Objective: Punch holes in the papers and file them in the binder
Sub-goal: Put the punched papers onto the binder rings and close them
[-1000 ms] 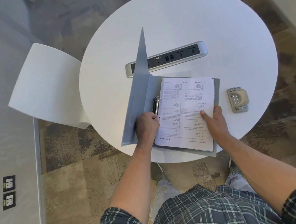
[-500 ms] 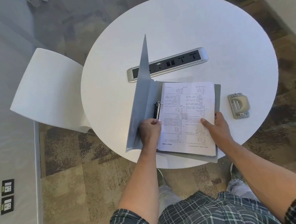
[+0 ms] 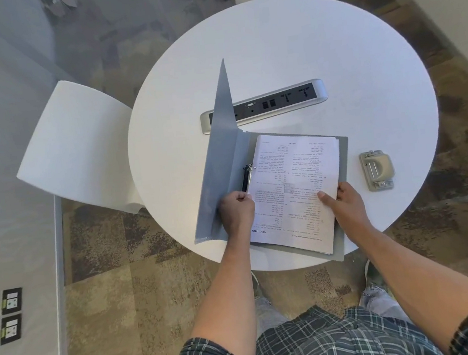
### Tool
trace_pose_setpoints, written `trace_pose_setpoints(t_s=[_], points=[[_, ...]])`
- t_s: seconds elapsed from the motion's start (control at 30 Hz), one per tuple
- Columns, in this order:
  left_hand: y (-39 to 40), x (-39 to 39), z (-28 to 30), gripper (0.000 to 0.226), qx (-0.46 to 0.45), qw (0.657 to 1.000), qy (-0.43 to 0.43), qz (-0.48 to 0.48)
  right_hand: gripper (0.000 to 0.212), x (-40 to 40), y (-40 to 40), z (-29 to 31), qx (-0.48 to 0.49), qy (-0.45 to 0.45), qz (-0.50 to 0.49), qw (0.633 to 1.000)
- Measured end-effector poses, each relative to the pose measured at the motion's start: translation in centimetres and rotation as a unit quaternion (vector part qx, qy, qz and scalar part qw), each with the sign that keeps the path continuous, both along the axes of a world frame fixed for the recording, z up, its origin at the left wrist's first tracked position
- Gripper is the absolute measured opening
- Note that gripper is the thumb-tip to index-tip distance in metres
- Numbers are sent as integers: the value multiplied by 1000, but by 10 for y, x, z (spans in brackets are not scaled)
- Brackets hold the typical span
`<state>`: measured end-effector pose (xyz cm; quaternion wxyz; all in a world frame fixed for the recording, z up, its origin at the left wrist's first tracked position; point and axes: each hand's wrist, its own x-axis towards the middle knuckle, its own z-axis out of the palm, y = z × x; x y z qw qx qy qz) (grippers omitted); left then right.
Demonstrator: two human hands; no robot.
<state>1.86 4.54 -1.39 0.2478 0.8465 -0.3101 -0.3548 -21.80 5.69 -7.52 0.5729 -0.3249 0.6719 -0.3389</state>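
One stack of white printed papers (image 3: 295, 191) lies in one open grey plastic binder (image 3: 219, 161) at the near edge of the round white desk (image 3: 343, 50); my left hand (image 3: 238, 213) curls at the black ring clasp (image 3: 246, 177), my right hand (image 3: 342, 203) pinches the stack's right edge. To seat well, I judge I should align punched holes over the rings before closing the clasp. Outward: one beige hole punch (image 3: 377, 169), one silver socket strip (image 3: 265, 105), one white chair (image 3: 79, 147).

My binder (image 3: 219, 161) is grey, its papers (image 3: 294, 188) white with black print. The tabletop (image 3: 328, 46) is white, the hole punch (image 3: 377, 169) at right beige, my shirt (image 3: 316, 342) dark plaid, the carpet (image 3: 142, 302) mottled brown.
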Motion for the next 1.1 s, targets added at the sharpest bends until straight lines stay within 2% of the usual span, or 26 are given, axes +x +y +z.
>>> trace_pose_setpoints(t_s=[0.33, 0.6, 0.83, 1.1], points=[[-1, -4, 4, 20, 14, 999, -34, 1, 30, -1, 1, -2, -11, -18, -3, 1000], [-4, -1, 6, 19, 14, 996, -80, -38, 30, -2, 1, -1, -16, -16, 2, 1000], [-14, 8, 7, 17, 62, 988, -109, -94, 30, -2, 0, -1, -17, -23, -3, 1000], [-22, 19, 0, 15, 82, 984, -90, -129, 31, -5, 1, -2, -18, -38, -5, 999]])
